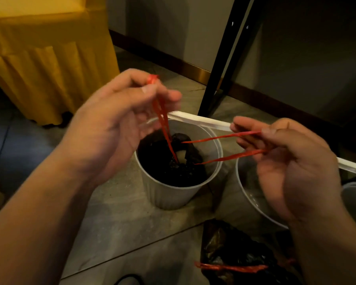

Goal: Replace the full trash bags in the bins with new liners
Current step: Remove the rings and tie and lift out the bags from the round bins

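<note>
I have both hands over the white bin (174, 195) at the centre of the frame. Inside it sits the black trash bag (162, 171), gathered at the mouth, with something pale showing in the opening. The left hand (119, 120), centre left, has its thumb and fingers curled and pinches one red drawstring loop (162, 118) at the top, pulling it up out of the bag. The right hand (292, 161), at the right, grips the other red loop (224, 136) between thumb and curled fingers, its two strands drawn taut sideways from the bag.

Partly behind my right hand I see a second white bin (253, 200); I cannot tell what is in it. At the lower right, a tied black bag (234, 254) lies on the tiled floor (121, 212). A white strip (203, 120) runs slantwise behind the hands. A yellow draped cloth (45, 58) fills the upper left, and a black post (224, 58) leans down from the top.
</note>
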### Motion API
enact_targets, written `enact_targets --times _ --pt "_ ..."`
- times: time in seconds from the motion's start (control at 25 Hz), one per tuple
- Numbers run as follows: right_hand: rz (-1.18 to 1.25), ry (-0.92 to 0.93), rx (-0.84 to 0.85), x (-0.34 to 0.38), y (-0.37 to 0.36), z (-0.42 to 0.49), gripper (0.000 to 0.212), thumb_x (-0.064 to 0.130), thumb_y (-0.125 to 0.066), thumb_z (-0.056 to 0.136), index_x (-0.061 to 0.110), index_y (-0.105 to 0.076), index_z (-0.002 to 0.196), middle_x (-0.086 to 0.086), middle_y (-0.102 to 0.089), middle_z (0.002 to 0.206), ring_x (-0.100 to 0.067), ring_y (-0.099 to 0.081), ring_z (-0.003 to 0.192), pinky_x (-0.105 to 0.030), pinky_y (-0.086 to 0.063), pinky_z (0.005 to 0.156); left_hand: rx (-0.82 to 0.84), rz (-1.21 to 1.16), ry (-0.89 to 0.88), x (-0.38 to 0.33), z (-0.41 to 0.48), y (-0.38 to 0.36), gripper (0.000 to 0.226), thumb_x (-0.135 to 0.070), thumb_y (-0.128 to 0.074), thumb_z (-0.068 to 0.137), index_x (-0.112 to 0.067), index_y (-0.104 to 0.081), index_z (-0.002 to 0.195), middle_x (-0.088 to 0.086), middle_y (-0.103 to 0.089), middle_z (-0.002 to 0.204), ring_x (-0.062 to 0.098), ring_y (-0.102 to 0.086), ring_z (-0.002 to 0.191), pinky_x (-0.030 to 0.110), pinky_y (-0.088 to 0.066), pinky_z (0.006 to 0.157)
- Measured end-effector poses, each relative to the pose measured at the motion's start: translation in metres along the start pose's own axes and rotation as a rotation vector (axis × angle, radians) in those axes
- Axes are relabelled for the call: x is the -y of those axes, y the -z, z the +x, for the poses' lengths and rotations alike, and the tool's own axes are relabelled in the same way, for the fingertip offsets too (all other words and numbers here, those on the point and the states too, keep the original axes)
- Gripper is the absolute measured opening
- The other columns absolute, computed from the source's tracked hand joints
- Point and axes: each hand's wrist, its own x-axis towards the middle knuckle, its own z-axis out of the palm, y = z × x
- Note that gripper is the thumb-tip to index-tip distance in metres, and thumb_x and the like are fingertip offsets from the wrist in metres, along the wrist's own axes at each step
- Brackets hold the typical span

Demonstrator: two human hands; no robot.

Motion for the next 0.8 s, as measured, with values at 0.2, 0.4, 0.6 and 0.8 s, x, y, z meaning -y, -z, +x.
enact_targets --times 0.2,0.4,0.6,0.8 --pt "-0.232 0.037 -0.024 0.012 -0.023 -0.001 0.024 0.024 -0.065 0.09 0.022 -0.069 0.067 -0.007 -0.072 0.071 -0.025 -0.071 0.065 -0.036 -0.06 0.064 0.08 0.435 0.066 0.026 0.002 -0.033 0.031 -0.024 -0.055 0.102 -0.031 -0.07 0.129 -0.012 -0.064 0.075 0.004 -0.062 0.065 0.026 -0.053 0.063" --pt "-0.648 0.313 0.167 0.027 -0.049 0.001 0.014 0.023 -0.069 0.097 0.014 -0.075 0.088 -0.004 -0.074 0.079 -0.019 -0.073 0.074 -0.04 -0.062 0.064 0.315 0.713 0.168 0.039 0.003 -0.051 0.025 -0.034 -0.064 0.089 -0.038 -0.073 0.112 0.016 -0.074 0.096 0.039 -0.071 0.089 0.059 -0.058 0.08" --pt "-0.79 0.309 0.236 0.033 -0.046 0.011 0.015 0.029 -0.067 0.099 0.021 -0.077 0.107 0.009 -0.076 0.091 -0.009 -0.073 0.086 -0.025 -0.059 0.068 0.129 0.537 0.272 0.036 0.004 -0.048 0.042 -0.021 -0.047 0.105 -0.029 -0.076 0.077 -0.021 -0.068 0.063 -0.008 -0.063 0.06 0.005 -0.047 0.058" --pt "-0.891 0.042 0.317 0.009 -0.031 0.008 0.02 0.035 -0.078 0.084 0.032 -0.08 0.104 0.015 -0.077 0.092 -0.002 -0.073 0.09 -0.02 -0.059 0.072 -0.028 0.378 0.4 0.039 0.006 -0.027 0.035 -0.039 -0.05 0.083 -0.018 -0.077 0.074 -0.002 -0.041 0.058 0.016 -0.031 0.049 0.042 -0.017 0.056"
